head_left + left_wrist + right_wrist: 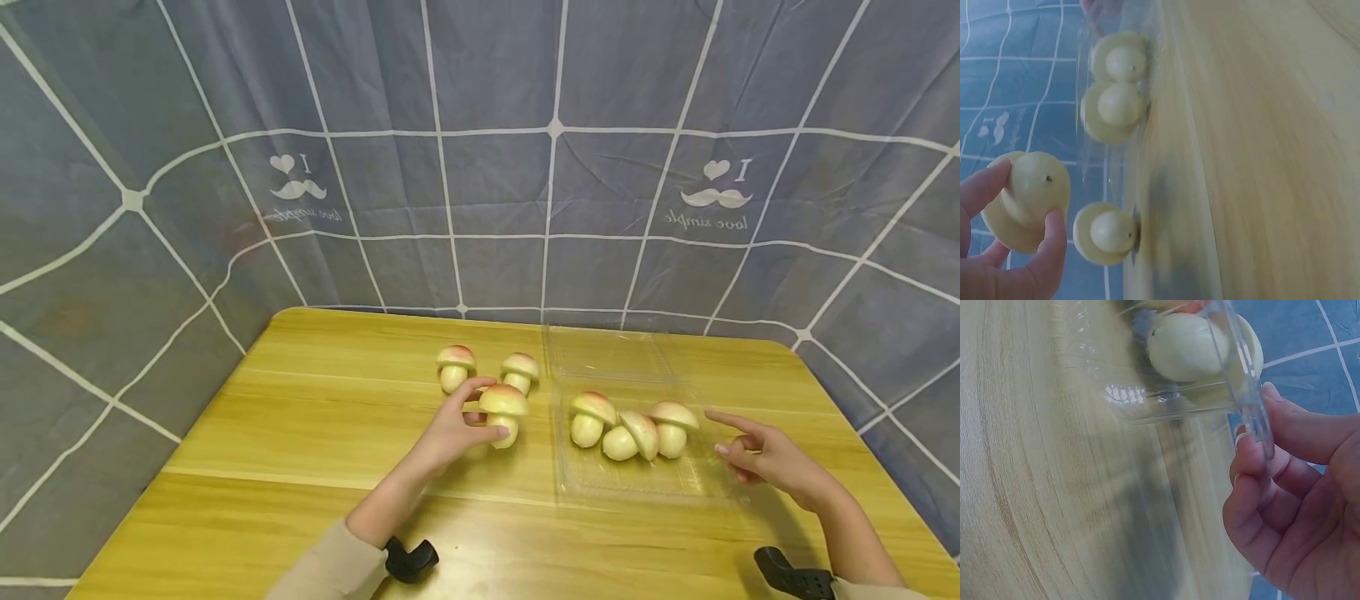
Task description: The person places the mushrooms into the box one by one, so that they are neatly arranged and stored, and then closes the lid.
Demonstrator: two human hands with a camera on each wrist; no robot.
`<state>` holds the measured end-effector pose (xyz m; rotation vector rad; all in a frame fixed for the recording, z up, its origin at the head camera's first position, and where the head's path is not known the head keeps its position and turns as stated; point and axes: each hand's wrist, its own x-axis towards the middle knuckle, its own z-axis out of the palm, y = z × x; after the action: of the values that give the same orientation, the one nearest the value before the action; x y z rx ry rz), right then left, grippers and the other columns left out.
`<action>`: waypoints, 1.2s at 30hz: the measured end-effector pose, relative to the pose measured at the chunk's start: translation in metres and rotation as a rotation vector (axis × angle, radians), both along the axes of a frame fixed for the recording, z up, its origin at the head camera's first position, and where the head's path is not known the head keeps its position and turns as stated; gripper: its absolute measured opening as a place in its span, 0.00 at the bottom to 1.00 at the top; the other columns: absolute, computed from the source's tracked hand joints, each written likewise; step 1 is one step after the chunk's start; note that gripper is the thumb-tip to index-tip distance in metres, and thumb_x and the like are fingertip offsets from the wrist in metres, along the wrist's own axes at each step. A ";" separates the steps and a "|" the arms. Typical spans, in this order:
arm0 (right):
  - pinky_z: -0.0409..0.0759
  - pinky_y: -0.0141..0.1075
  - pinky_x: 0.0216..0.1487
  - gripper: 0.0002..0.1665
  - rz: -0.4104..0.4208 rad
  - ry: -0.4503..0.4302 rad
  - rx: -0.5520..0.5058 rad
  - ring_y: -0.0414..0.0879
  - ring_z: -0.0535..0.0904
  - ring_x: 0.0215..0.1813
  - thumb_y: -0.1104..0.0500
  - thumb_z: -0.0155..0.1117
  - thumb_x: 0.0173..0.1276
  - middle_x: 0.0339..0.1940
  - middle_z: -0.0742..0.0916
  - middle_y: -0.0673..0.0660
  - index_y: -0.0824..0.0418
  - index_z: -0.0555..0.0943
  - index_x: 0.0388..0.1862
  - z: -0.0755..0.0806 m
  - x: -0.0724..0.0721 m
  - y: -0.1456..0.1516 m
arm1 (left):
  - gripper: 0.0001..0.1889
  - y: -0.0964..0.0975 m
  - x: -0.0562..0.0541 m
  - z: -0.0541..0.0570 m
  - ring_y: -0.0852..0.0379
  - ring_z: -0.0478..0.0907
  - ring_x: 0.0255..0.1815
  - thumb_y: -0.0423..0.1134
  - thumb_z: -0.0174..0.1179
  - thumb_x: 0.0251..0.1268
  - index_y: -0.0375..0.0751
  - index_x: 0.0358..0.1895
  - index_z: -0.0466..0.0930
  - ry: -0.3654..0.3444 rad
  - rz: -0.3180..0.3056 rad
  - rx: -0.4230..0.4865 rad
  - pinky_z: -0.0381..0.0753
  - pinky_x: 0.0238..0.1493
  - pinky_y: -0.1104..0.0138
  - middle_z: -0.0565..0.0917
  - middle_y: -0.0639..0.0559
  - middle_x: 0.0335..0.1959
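Observation:
My left hand (447,432) holds a toy mushroom (502,402) with a red-tinged cap and pale stem, thumb on the stem and fingers at the cap. In the left wrist view that mushroom (1035,187) is above the table, its round stem end facing the camera. To its right lies an open clear plastic box (630,485) with three like mushrooms (588,421) in a row. My right hand (783,462) is at the box's right side. Seen from the right wrist, the thumb and curled fingers (1250,506) pinch the box's rim (1264,434) between them.
Two more mushrooms stand on the wooden table (300,433) behind my left hand, one left (454,368) and one right (521,371). The box's clear lid (607,354) lies folded back behind it. A grey-blue curtain (495,183) with white lines hangs along the table's far edge.

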<state>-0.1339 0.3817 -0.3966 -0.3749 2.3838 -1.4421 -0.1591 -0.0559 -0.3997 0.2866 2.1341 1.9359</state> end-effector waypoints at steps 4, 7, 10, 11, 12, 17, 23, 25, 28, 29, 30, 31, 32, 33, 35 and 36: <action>0.68 0.37 0.19 0.30 0.001 0.007 -0.007 0.38 0.70 0.21 0.62 0.53 0.71 0.20 0.75 0.49 0.55 0.61 0.71 0.000 0.000 0.000 | 0.35 0.008 0.001 0.001 0.42 0.74 0.50 0.30 0.68 0.51 0.40 0.65 0.63 0.007 -0.030 -0.015 0.79 0.43 0.61 0.62 0.34 0.60; 0.68 0.37 0.19 0.30 0.003 0.011 -0.009 0.38 0.70 0.21 0.62 0.53 0.71 0.20 0.75 0.49 0.58 0.61 0.71 -0.001 0.001 0.000 | 0.35 0.013 0.003 0.002 0.42 0.74 0.50 0.30 0.68 0.51 0.40 0.65 0.64 0.010 -0.052 -0.019 0.78 0.44 0.61 0.62 0.34 0.60; 0.68 0.37 0.19 0.30 0.003 0.013 -0.009 0.38 0.70 0.21 0.62 0.53 0.71 0.20 0.75 0.48 0.58 0.60 0.71 -0.001 0.001 0.000 | 0.35 0.017 0.004 0.004 0.42 0.74 0.50 0.29 0.68 0.51 0.40 0.65 0.64 0.021 -0.064 -0.020 0.78 0.44 0.61 0.63 0.34 0.60; 0.68 0.37 0.19 0.30 0.002 0.015 -0.010 0.38 0.70 0.21 0.62 0.53 0.71 0.20 0.75 0.48 0.57 0.61 0.71 -0.001 0.001 0.000 | 0.35 0.019 0.005 0.005 0.42 0.74 0.50 0.29 0.68 0.51 0.41 0.65 0.65 0.024 -0.068 -0.018 0.78 0.44 0.61 0.64 0.35 0.60; 0.68 0.37 0.19 0.30 0.001 0.018 -0.010 0.38 0.70 0.21 0.62 0.53 0.71 0.20 0.75 0.48 0.57 0.61 0.71 -0.001 0.001 0.000 | 0.35 0.021 0.005 0.006 0.42 0.74 0.50 0.29 0.68 0.51 0.41 0.64 0.65 0.028 -0.073 -0.019 0.78 0.44 0.62 0.64 0.35 0.59; 0.69 0.37 0.19 0.29 0.001 0.025 -0.014 0.37 0.70 0.21 0.63 0.53 0.71 0.20 0.75 0.48 0.55 0.62 0.70 -0.002 0.001 -0.001 | 0.34 0.029 0.008 0.012 0.42 0.74 0.49 0.29 0.68 0.51 0.42 0.63 0.66 0.036 -0.098 -0.020 0.78 0.42 0.63 0.66 0.38 0.57; 0.69 0.37 0.19 0.29 0.004 0.028 -0.013 0.38 0.70 0.21 0.63 0.53 0.71 0.20 0.74 0.48 0.51 0.63 0.70 -0.002 0.001 0.000 | 0.34 0.042 0.011 0.017 0.45 0.74 0.48 0.29 0.69 0.50 0.44 0.63 0.67 0.042 -0.134 -0.032 0.79 0.40 0.64 0.66 0.41 0.54; 0.69 0.37 0.19 0.29 0.007 0.021 -0.018 0.38 0.71 0.21 0.63 0.52 0.71 0.20 0.74 0.48 0.45 0.64 0.68 -0.002 0.001 0.001 | 0.34 0.047 0.013 0.017 0.46 0.74 0.49 0.30 0.69 0.50 0.45 0.63 0.67 0.037 -0.150 -0.035 0.79 0.41 0.64 0.67 0.43 0.54; 0.70 0.37 0.19 0.29 0.009 0.014 -0.020 0.38 0.71 0.21 0.63 0.52 0.71 0.20 0.74 0.48 0.39 0.64 0.66 -0.003 0.001 0.002 | 0.34 0.055 0.015 0.018 0.48 0.74 0.49 0.31 0.70 0.50 0.47 0.63 0.68 0.031 -0.170 -0.033 0.79 0.40 0.64 0.67 0.45 0.55; 0.70 0.37 0.20 0.29 0.009 0.011 -0.019 0.39 0.71 0.21 0.63 0.52 0.72 0.20 0.74 0.48 0.38 0.64 0.66 -0.003 0.001 0.002 | 0.34 0.057 0.015 0.019 0.49 0.74 0.48 0.31 0.70 0.50 0.47 0.63 0.68 0.031 -0.176 -0.033 0.79 0.40 0.64 0.68 0.46 0.55; 0.70 0.37 0.20 0.28 0.008 0.009 -0.017 0.39 0.71 0.21 0.63 0.52 0.72 0.20 0.74 0.48 0.38 0.64 0.66 -0.003 0.001 0.002 | 0.34 0.060 0.016 0.019 0.49 0.75 0.48 0.31 0.70 0.50 0.47 0.63 0.68 0.034 -0.183 -0.032 0.79 0.40 0.65 0.68 0.47 0.55; 0.70 0.37 0.20 0.28 0.006 0.008 -0.017 0.39 0.70 0.21 0.62 0.52 0.72 0.20 0.74 0.48 0.39 0.64 0.66 -0.003 0.000 0.001 | 0.34 0.063 0.017 0.019 0.50 0.75 0.48 0.31 0.70 0.50 0.48 0.63 0.68 0.038 -0.189 -0.032 0.79 0.40 0.66 0.68 0.47 0.55; 0.69 0.37 0.20 0.28 0.004 0.009 -0.014 0.39 0.70 0.21 0.62 0.52 0.72 0.20 0.74 0.48 0.39 0.64 0.66 -0.003 0.000 0.001 | 0.34 0.066 0.017 0.020 0.51 0.75 0.47 0.31 0.70 0.50 0.48 0.62 0.69 0.043 -0.196 -0.030 0.79 0.39 0.66 0.68 0.48 0.55; 0.70 0.37 0.20 0.28 0.002 0.011 -0.014 0.39 0.70 0.21 0.62 0.52 0.71 0.20 0.74 0.48 0.40 0.64 0.66 -0.003 0.000 0.001 | 0.33 0.069 0.017 0.020 0.52 0.75 0.46 0.30 0.70 0.49 0.48 0.62 0.69 0.048 -0.204 -0.027 0.79 0.38 0.67 0.69 0.48 0.55; 0.70 0.37 0.20 0.28 0.001 0.012 -0.015 0.39 0.70 0.21 0.63 0.53 0.71 0.20 0.74 0.48 0.41 0.64 0.67 -0.003 0.000 0.001 | 0.33 0.075 0.018 0.021 0.55 0.76 0.45 0.31 0.70 0.49 0.47 0.62 0.69 0.063 -0.224 -0.034 0.79 0.37 0.69 0.69 0.49 0.56; 0.70 0.37 0.20 0.28 0.002 0.013 -0.015 0.39 0.71 0.21 0.63 0.53 0.71 0.20 0.74 0.48 0.41 0.64 0.67 -0.003 -0.001 0.001 | 0.33 0.078 0.018 0.021 0.56 0.76 0.44 0.31 0.70 0.49 0.47 0.62 0.69 0.066 -0.236 -0.035 0.79 0.37 0.69 0.70 0.49 0.57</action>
<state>-0.1344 0.3823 -0.3997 -0.3914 2.3839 -1.4619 -0.1410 0.0222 -0.3788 0.5755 2.0655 1.7776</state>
